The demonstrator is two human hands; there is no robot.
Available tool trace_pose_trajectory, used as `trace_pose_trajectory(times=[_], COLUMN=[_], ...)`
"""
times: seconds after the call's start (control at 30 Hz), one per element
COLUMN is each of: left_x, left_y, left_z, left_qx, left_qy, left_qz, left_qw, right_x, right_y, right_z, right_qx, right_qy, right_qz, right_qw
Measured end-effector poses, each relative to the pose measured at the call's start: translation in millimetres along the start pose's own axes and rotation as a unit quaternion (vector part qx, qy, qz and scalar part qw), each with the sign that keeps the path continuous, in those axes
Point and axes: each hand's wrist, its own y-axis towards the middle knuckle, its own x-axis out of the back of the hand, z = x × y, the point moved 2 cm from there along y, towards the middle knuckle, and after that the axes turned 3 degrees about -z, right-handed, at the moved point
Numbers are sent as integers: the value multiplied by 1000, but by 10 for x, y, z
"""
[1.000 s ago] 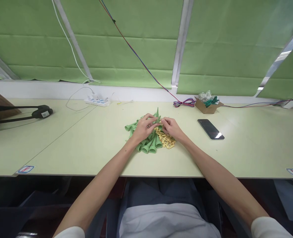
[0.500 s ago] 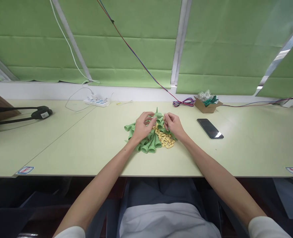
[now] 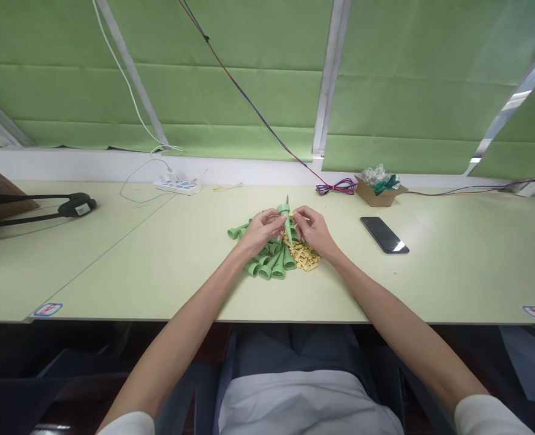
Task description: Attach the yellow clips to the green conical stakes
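A pale-green tapered cone, apparently plastic (image 3: 288, 229), is held just beyond the heap of small yellow plastic pieces (image 3: 308, 257), above the cream counter (image 3: 149, 284). The left hand (image 3: 262, 230) has its fingers partly closed, thumb against the cone's side; the right hand (image 3: 313, 231) has its fingers pinched nearly together, a small yellow piece (image 3: 291, 215) showing at their tips beside the cone's collar. Possible faults: the piece, being tiny and gripped by little surface, could slip and be lost in the heap; the cone, smooth and round, could turn in a light side grip, throwing the two out of line. The loose green cones (image 3: 278, 269), lying against the heap's left side, might roll if a wrist brushed them. Appearance: the held cone is matt and slender, wide collar uppermost, point downward toward the heap; whether the thin spike above belongs to it cannot be told.
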Motion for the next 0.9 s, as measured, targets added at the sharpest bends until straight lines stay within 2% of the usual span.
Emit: trace_pose_trajectory(times=[0.43, 0.7, 0.9], left_x=[-52, -37, -33], left_y=[-62, -67, -72], left_z=[-14, -27, -10], left_qx=[18, -59, -106], left_qy=[58, 163, 227], left_qz=[74, 84, 80], left_qw=[995, 981, 965], right_x=[-6, 1, -16], right_y=[-21, 1, -16], right_z=[-7, -44, 20], right_qx=[-13, -46, -127], right_qy=[-19, 15, 144], right_qz=[23, 55, 96], right_qw=[999, 997, 977])
